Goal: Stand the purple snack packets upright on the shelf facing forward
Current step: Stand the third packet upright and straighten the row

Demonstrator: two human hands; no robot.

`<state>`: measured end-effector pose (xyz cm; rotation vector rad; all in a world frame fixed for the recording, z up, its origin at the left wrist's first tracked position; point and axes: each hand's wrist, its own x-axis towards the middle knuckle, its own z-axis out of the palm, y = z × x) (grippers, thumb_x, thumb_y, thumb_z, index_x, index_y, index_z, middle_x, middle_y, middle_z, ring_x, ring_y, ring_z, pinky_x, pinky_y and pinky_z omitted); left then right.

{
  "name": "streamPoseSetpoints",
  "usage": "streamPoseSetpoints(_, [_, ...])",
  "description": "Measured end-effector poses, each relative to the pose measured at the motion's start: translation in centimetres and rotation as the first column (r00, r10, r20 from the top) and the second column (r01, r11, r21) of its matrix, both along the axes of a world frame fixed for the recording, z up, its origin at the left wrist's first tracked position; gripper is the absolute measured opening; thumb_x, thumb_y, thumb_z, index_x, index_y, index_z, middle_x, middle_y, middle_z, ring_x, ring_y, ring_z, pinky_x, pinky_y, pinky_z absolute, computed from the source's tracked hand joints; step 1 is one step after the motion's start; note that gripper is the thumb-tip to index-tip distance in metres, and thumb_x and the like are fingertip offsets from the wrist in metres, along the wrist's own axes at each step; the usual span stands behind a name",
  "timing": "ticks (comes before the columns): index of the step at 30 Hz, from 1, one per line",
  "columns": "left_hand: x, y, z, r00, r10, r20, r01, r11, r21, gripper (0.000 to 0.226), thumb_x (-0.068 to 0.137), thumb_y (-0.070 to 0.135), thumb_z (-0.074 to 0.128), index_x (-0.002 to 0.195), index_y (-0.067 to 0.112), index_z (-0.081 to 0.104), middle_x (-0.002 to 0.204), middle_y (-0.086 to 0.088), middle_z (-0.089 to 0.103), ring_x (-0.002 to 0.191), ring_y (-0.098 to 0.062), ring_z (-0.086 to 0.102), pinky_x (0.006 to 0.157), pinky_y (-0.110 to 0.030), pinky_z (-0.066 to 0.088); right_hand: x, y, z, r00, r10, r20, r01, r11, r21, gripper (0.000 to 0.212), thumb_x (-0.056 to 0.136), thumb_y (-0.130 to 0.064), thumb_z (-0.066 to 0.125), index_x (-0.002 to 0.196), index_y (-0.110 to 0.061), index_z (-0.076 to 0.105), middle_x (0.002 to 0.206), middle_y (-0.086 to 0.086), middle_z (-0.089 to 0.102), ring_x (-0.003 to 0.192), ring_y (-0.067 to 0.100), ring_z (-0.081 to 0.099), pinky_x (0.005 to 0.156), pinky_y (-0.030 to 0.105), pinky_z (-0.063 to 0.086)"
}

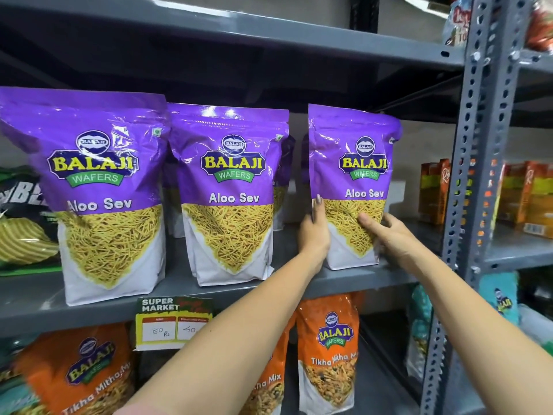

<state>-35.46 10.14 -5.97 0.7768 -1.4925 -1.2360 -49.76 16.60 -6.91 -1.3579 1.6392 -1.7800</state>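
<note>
Grey slotted-steel shelving fills the view, with the middle shelf (185, 283) carrying the purple packets. At nine o'clock on that shelf lies a green-and-black snack bag (21, 217), its lettering only partly readable. Beside it stands the left purple packet (101, 190), upright, long axis vertical, front facing out, printed "BALAJI WAFERS" and "Aloo Sev". Just right of it stands the middle purple packet (232, 193) with the same print, also upright and facing forward, and more purple packs show behind it. Below, clipped to the shelf edge toward six o'clock, a price tag (172, 323) reads "SUPER MARKET", "80 Rs" and "40". Orange Balaji packets (327, 351) marked "Tikha Mitha Mix" sit on the lower shelf. Toward three o'clock stands the right purple packet (351, 187), upright on the shelf, label forward and turned slightly to the left. The left hand (314, 232) presses flat against its left edge, fingers extended upward. The right hand (386, 232) grips its lower right side, thumb across the front and fingers behind. Farther right, past the perforated upright (475, 163), orange cartons (434, 190) stand on a neighbouring shelf, their writing too blurred to read.
</note>
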Motion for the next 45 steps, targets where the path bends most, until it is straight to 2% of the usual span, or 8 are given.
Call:
streamPoseSetpoints(6, [0.3, 1.3, -0.3, 1.0, 0.006, -0.012, -0.006, 1.0, -0.018, 0.064, 0.094, 0.06, 0.031, 0.124, 0.01, 0.059, 0.126, -0.019, 0.063, 0.118, -0.033, 0.057, 0.083, -0.028, 0.035, 0.2, 1.4, -0.3, 1.0, 0.006, 0.013, -0.005, 1.0, -0.01, 0.085, 0.04, -0.076, 0.078, 0.106, -0.025, 0.058, 0.116, 0.005, 0.072, 0.104, 0.025, 0.07, 0.097, 0.053, 0.051])
streamPoseSetpoints(9, [-0.1, 1.9, -0.2, 0.998, 0.067, -0.002, -0.067, 0.998, 0.007, 0.069, 0.094, 0.059, 0.033, 0.145, 0.012, 0.034, 0.147, -0.017, 0.046, 0.133, -0.032, 0.046, 0.098, -0.033, 0.037, 0.8, 1.8, -0.4, 0.999, -0.036, -0.004, 0.036, 0.999, -0.018, 0.101, 0.035, -0.082, 0.073, 0.115, -0.023, 0.054, 0.127, 0.005, 0.065, 0.11, 0.021, 0.066, 0.101, 0.046, 0.049])
streamPoseSetpoints(12, [0.6, 4.0, -1.0, 0.988, 0.151, -0.032, -0.152, 0.986, -0.061, 0.081, 0.094, 0.054, 0.042, 0.154, 0.012, 0.007, 0.161, -0.015, 0.015, 0.145, -0.028, 0.028, 0.113, -0.035, 0.028, 1.9, 1.8, -0.1, 0.987, -0.116, 0.11, 0.132, 0.979, -0.158, 0.13, 0.044, -0.088, 0.063, 0.149, -0.021, 0.025, 0.146, 0.003, 0.047, 0.128, 0.019, 0.051, 0.11, 0.046, 0.037])
streamPoseSetpoints(17, [7.8, 8.2, -3.0, 0.951, 0.107, -0.29, -0.27, 0.744, -0.612, 0.071, 0.09, 0.048, 0.052, 0.148, 0.021, 0.022, 0.147, 0.005, 0.038, 0.12, -0.012, 0.055, 0.103, -0.026, 0.043, 8.3, 3.6, 1.4, 0.944, -0.27, 0.191, 0.322, 0.618, -0.717, 0.048, 0.081, -0.041, 0.054, 0.123, -0.021, 0.046, 0.104, -0.002, 0.055, 0.098, 0.011, 0.053, 0.088, 0.025, 0.042])
streamPoseSetpoints(21, [15.2, 3.6, -1.3, 0.759, 0.461, -0.459, -0.646, 0.453, -0.614, 0.054, 0.089, 0.032, 0.054, 0.135, 0.006, 0.04, 0.133, -0.014, 0.05, 0.119, -0.033, 0.052, 0.104, -0.047, 0.042, 14.8, 1.3, -0.2, 0.969, -0.197, -0.151, 0.052, 0.756, -0.652, 0.039, 0.078, -0.033, 0.065, 0.112, -0.037, 0.048, 0.103, -0.004, 0.059, 0.092, 0.003, 0.06, 0.081, 0.019, 0.048])
streamPoseSetpoints(25, [17.7, -0.9, -0.7, 0.767, 0.601, -0.225, -0.613, 0.582, -0.534, 0.068, 0.083, 0.046, 0.045, 0.133, 0.001, 0.044, 0.137, -0.018, 0.046, 0.128, -0.035, 0.043, 0.11, -0.047, 0.033, 17.0, -2.9, -1.6, 0.951, -0.008, -0.309, -0.077, 0.962, -0.263, 0.093, 0.069, -0.05, 0.076, 0.146, -0.026, 0.028, 0.141, -0.008, 0.044, 0.131, 0.006, 0.044, 0.108, 0.026, 0.036])
streamPoseSetpoints(30, [17.2, -1.9, -0.8, 0.83, 0.551, -0.081, -0.534, 0.745, -0.4, 0.086, 0.087, 0.048, 0.054, 0.151, 0.006, 0.016, 0.158, -0.02, 0.018, 0.147, -0.03, 0.019, 0.117, -0.037, 0.017, 18.2, -5.3, -1.5, 0.964, 0.17, -0.203, -0.196, 0.973, -0.12, 0.12, 0.055, -0.065, 0.078, 0.152, -0.024, 0.02, 0.141, -0.014, 0.046, 0.13, 0.003, 0.046, 0.115, 0.034, 0.034])
streamPoseSetpoints(45, [14.7, -1.3, -0.9, 0.841, 0.538, -0.055, -0.512, 0.76, -0.399, 0.092, 0.079, 0.065, 0.036, 0.153, 0.015, 0.012, 0.16, -0.013, 0.022, 0.144, -0.029, 0.03, 0.112, -0.041, 0.029, 16.2, -5.5, -1.9, 0.977, 0.171, -0.127, -0.191, 0.966, -0.174, 0.105, 0.05, -0.065, 0.082, 0.139, -0.03, 0.039, 0.132, -0.004, 0.062, 0.121, 0.009, 0.06, 0.107, 0.042, 0.045])
